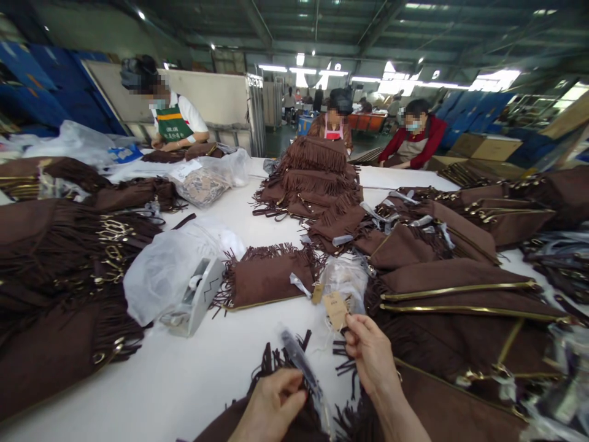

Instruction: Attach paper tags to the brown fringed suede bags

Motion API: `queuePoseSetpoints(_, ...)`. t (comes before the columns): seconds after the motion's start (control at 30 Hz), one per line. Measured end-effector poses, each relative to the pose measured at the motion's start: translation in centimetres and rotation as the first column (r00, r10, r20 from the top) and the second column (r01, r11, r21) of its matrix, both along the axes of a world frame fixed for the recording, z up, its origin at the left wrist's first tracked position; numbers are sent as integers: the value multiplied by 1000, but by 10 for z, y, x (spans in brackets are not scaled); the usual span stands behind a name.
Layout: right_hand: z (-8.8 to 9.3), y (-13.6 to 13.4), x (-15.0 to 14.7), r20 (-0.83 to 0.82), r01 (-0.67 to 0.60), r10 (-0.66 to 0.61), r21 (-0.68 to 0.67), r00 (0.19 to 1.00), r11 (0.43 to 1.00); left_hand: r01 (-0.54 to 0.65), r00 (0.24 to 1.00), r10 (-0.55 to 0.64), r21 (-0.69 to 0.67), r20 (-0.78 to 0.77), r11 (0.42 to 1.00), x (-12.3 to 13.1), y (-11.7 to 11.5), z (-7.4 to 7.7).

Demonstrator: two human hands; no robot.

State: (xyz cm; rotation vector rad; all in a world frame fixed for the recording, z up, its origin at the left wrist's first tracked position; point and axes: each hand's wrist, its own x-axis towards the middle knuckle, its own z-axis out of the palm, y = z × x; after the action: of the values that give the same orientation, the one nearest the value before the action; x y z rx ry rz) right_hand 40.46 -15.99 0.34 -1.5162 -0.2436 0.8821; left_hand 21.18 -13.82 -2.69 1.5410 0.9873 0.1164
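Observation:
My left hand [272, 402] is closed on a small clear plastic sleeve [301, 362] with something dark inside, held over a brown fringed suede bag [257, 411] at the near table edge. My right hand [372, 353] pinches a tan paper hang tag [337, 310] lifted from a clear bag of tags [345, 279]. Another brown fringed bag [269, 276] lies flat just beyond my hands on the white table [184, 380].
Stacks of brown fringed bags with gold zips fill the left [55, 276], centre [315, 178] and right [460, 294]. A white plastic bag over a small box [177, 279] sits left of centre. Three masked people [172, 120] work along the far side.

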Motion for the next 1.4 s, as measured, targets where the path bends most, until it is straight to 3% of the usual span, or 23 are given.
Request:
queuePoseSetpoints(0.1,18,-4,-13,-231,5,20,108,973,994,-298,942,302,-49,147,953,18,17,22)
queuePoseSetpoints(0.13,23,-5,-17,-302,6,35,135,953,991,-348,911,361,-98,199,932,24,20,30)
queuePoseSetpoints(0.2,30,-7,-27,-382,-5,70,169,922,986,-312,877,372,-228,304,922,34,23,45)
queuePoseSetpoints(0.3,35,-9,-36,-446,-21,109,197,888,980,-152,855,333,-421,397,894,41,20,54)
queuePoseSetpoints(0.47,34,-10,-36,-490,66,36,190,871,980,-33,869,343,-651,356,759,30,7,45)
queuePoseSetpoints(0.53,30,-8,-34,-490,129,-25,180,871,975,-5,863,340,-666,374,746,22,4,42)
queuePoseSetpoints(0.7,9,-8,-31,-392,194,-130,128,911,973,-97,913,316,-615,258,783,6,-2,40)
queuePoseSetpoints(0.8,-10,-19,-30,-35,120,-119,11,992,993,-152,961,249,-515,124,844,-1,-4,31)
queuePoseSetpoints(0.87,-19,-32,-31,287,63,-30,-105,958,992,-156,984,177,-400,15,903,-3,-5,25)
queuePoseSetpoints(0.93,-23,-44,-38,452,-34,113,-178,885,983,-116,993,103,-281,-61,953,-3,-6,22)
queuePoseSetpoints(1.0,-20,-53,-49,400,-253,307,-183,863,950,-46,998,35,-188,-60,981,-1,-4,24)
queuePoseSetpoints(1.07,-15,-57,-62,231,-512,525,-116,819,851,29,999,-25,-168,28,985,3,0,28)
queuePoseSetpoints(1.13,-11,-56,-69,114,-638,637,-26,763,769,78,990,-53,-201,128,977,7,5,32)
queuePoseSetpoints(1.2,-10,-55,-69,71,-660,658,8,750,751,85,991,-60,-212,121,974,10,9,35)
queuePoseSetpoints(1.3,-12,-56,-58,124,-659,661,-65,740,750,90,994,-93,-69,-52,994,9,10,37)
queuePoseSetpoints(1.4,-19,-64,-43,289,-613,643,-198,709,765,240,950,-218,76,-224,968,4,-5,33)
